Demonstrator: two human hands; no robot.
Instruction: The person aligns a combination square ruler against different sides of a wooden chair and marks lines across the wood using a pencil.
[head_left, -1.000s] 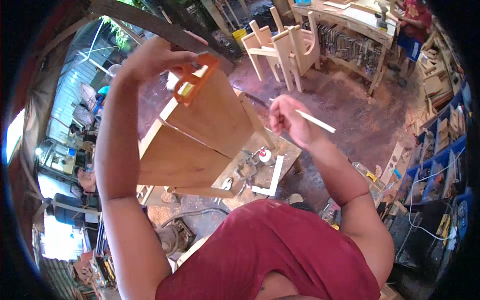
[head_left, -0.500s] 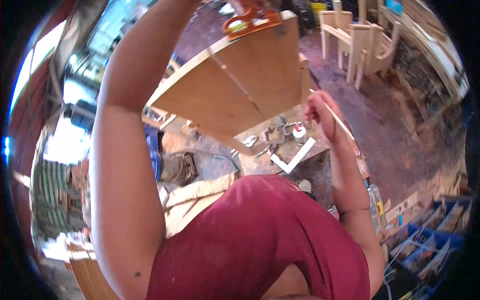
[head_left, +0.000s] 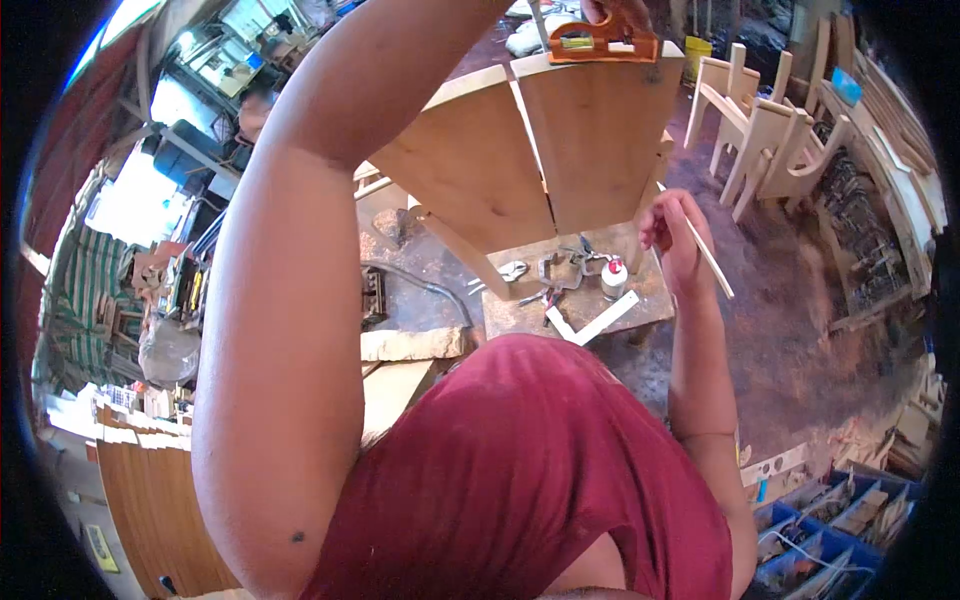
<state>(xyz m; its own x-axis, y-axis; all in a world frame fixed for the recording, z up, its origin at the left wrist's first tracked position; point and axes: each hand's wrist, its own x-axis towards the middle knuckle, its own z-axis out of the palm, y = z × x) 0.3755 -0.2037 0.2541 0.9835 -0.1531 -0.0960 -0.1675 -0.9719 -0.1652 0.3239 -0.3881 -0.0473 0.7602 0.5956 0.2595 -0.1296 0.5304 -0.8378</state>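
Note:
An orange spirit level (head_left: 603, 45) rests along the top edge of two upright wooden panels (head_left: 590, 140) that have a narrow gap between them. At the top border, fingers of my left hand (head_left: 600, 10) are closed on the level; the rest of that hand is cut off by the frame. My right hand (head_left: 672, 225) is to the right of the panels, its fingers closed round a thin, pale pencil (head_left: 708, 255). Below the panels, a white try square (head_left: 605, 318) lies on the bench near a white bottle (head_left: 614, 280) with a red cap.
Pliers (head_left: 512, 271) and clamps (head_left: 560, 268) lie on the wooden workbench (head_left: 510, 318). Unfinished wooden chair frames (head_left: 770, 130) stand on the floor at the far right. A blue divided crate (head_left: 830, 530) holds offcuts at lower right. Rough planks (head_left: 415, 345) are left of the bench.
The camera view has turned, so the panels and spirit level appear further right. My left hand stays at the level, and my right hand still holds the pencil, now angled more steeply.

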